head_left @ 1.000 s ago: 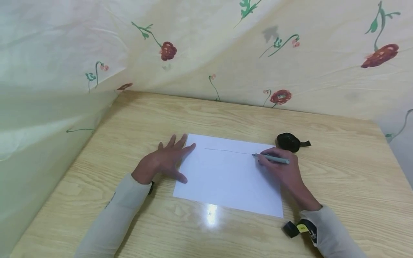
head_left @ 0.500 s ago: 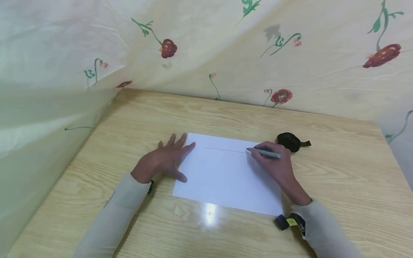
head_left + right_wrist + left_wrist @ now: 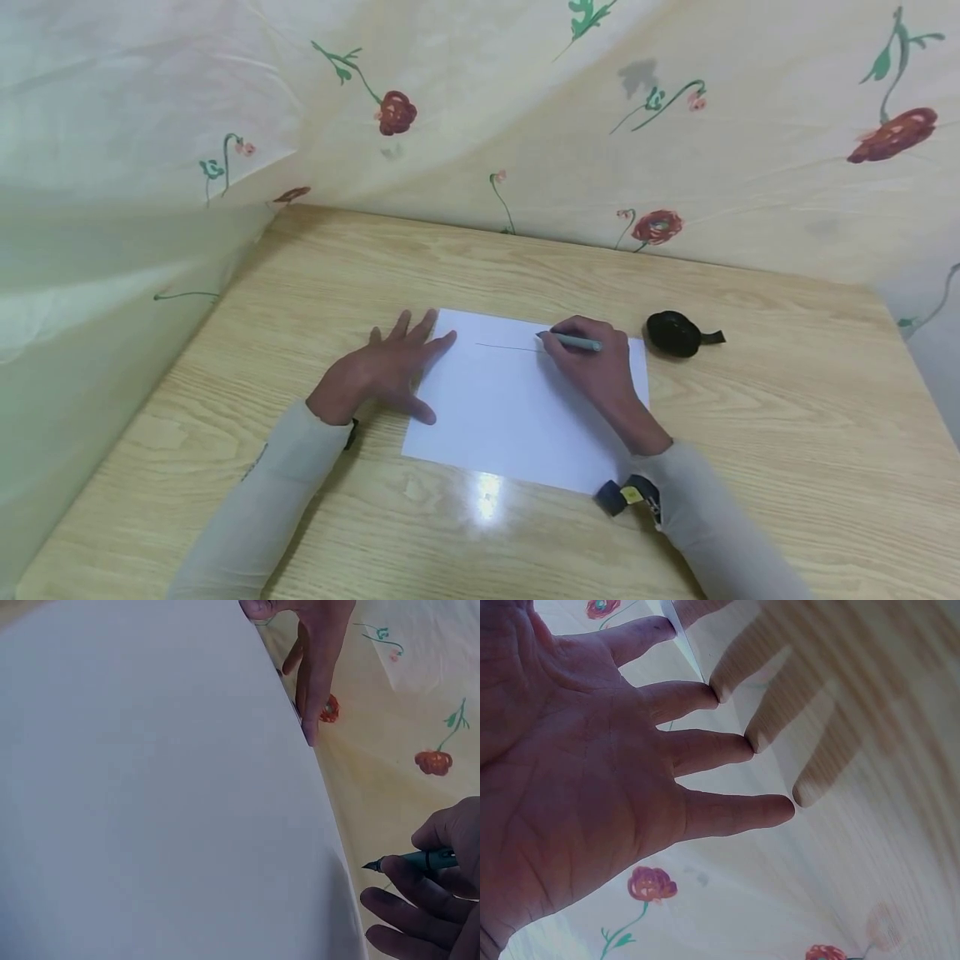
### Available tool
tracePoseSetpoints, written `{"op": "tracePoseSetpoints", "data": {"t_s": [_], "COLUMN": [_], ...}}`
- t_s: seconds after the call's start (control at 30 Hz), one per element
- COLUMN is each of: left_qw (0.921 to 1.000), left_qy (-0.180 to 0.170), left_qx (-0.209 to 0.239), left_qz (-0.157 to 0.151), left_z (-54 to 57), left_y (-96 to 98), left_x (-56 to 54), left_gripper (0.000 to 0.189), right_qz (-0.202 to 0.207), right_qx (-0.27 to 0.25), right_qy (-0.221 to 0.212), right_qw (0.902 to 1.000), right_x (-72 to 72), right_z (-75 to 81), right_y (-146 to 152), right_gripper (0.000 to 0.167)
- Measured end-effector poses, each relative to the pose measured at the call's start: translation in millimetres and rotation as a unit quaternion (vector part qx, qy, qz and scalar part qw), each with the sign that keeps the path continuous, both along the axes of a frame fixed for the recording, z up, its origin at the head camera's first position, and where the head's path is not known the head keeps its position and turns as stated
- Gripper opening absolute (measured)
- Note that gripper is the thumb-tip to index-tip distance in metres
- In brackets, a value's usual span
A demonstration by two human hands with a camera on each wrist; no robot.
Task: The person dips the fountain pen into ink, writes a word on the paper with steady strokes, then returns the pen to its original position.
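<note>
A white sheet of paper (image 3: 495, 408) lies on the wooden table, with one thin dark line (image 3: 502, 347) drawn near its far edge. My left hand (image 3: 390, 367) rests spread over the sheet's left edge; its straight fingertips meet the tabletop in the left wrist view. Between thumb and fingers, my right hand (image 3: 596, 362) pinches a teal pen (image 3: 577, 342) with a dark pointed nib. In the head view the nib appears slightly beyond the line, around its right-hand part. The right wrist view also shows the pen (image 3: 427, 860) in the curled fingers.
A black rounded object (image 3: 672, 334) with a short flat tail lies just right of the paper. Cream floral cloth (image 3: 465, 108) hangs behind the table and along its left side. A black device with a yellow label (image 3: 630, 495) is strapped at my right wrist.
My right hand has moved left with the pen, from the line's right end back along it. My left hand has stayed in place on the paper. The black object has not moved.
</note>
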State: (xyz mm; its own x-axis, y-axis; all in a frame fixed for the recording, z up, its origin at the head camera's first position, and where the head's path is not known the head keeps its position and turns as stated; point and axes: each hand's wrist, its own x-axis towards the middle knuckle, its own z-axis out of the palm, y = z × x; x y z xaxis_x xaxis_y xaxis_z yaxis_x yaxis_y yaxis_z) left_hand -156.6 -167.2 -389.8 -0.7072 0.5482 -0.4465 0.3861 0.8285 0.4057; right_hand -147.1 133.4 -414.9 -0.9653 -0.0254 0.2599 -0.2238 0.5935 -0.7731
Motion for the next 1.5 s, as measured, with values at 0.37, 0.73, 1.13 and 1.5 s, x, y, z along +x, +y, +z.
{"op": "tracePoseSetpoints", "data": {"t_s": [0.37,0.73,1.13,1.5], "left_qw": [0.9999,0.9998,0.9998,0.9998], "left_qy": [-0.006,-0.013,-0.013,-0.011], "left_qx": [-0.008,-0.008,-0.015,-0.015], "left_qz": [0.005,0.008,0.010,0.008], "left_z": [-0.7,2.8,5.8,7.9], "left_y": [1.6,2.6,3.6,4.5], "left_x": [-0.1,-0.2,-0.4,-1.3], "left_gripper": [0.121,0.121,0.121,0.122], "right_qz": [0.000,-0.003,0.005,0.005], "right_qx": [0.022,0.032,0.030,0.035], "right_qy": [-0.020,-0.037,-0.033,-0.025], "right_qw": [0.9996,0.9988,0.9990,0.9991], "right_x": [-3.3,-2.7,-2.2,-3.0], "right_z": [-3.1,-1.1,2.4,3.2], "right_y": [-1.2,-0.3,-0.7,0.3], "right_gripper": [0.015,0.016,0.014,0.014]}}
